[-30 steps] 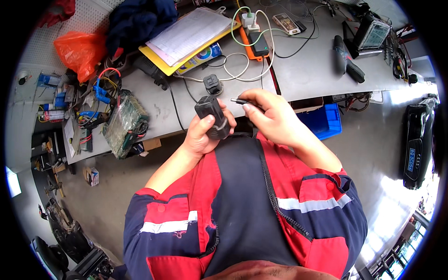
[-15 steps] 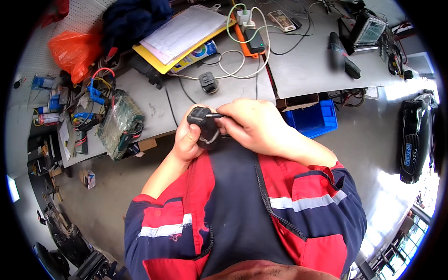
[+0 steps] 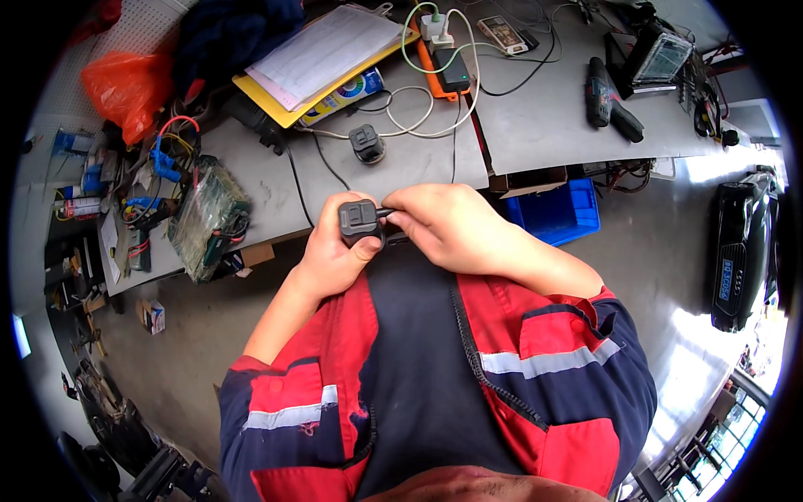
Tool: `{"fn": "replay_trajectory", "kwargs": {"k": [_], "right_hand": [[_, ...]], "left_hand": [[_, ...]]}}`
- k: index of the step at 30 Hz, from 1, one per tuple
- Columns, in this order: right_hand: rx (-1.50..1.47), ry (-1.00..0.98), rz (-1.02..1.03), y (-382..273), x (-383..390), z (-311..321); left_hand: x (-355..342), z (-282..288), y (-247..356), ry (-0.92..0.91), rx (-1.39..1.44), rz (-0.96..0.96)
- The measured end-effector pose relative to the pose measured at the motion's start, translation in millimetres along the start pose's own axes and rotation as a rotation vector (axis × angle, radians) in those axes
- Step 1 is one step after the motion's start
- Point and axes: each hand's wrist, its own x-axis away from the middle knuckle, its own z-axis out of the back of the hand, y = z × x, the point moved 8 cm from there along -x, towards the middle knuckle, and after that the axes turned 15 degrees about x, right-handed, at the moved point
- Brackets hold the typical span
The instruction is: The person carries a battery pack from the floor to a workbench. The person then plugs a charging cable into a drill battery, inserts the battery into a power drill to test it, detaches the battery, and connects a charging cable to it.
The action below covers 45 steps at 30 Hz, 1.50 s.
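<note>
Black plastic battery pack is, I see, before the chest, near the grey bench; the left hand wraps it closely, the right hand pinches a cable plug at its side.

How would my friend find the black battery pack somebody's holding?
Find the grey workbench, then the left hand by its near edge. It grips the chunky black battery pack. Unlike the similar black block standing on the workbench, this one has a dark plug at its side, pinched by the right hand.
</note>
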Motion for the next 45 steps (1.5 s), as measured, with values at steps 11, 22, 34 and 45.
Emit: {"fn": "replay_trajectory", "kwargs": {"k": [11, 22, 34, 45], "right_hand": [[-0.338, -0.111, -0.135, 12.6, 1.8, 7.2], [-0.262, 0.042, 0.025, 4.9, 2.4, 21.2], [-0.248, 0.084, 0.033, -0.3, 0.6, 21.3], [-0.455, -0.15, -0.158, 8.6, -0.9, 9.3]], "left_hand": [[-7.4, -2.6, 23.3, -0.041, 0.05, -0.073], [-5.5, 5.2, 25.3, -0.01, 0.177, -0.106], [-3.2, 5.5, 29.4, -0.024, 0.169, -0.085], [-6.0, 4.6, 47.8, -0.036, -0.042, -0.229]]}}
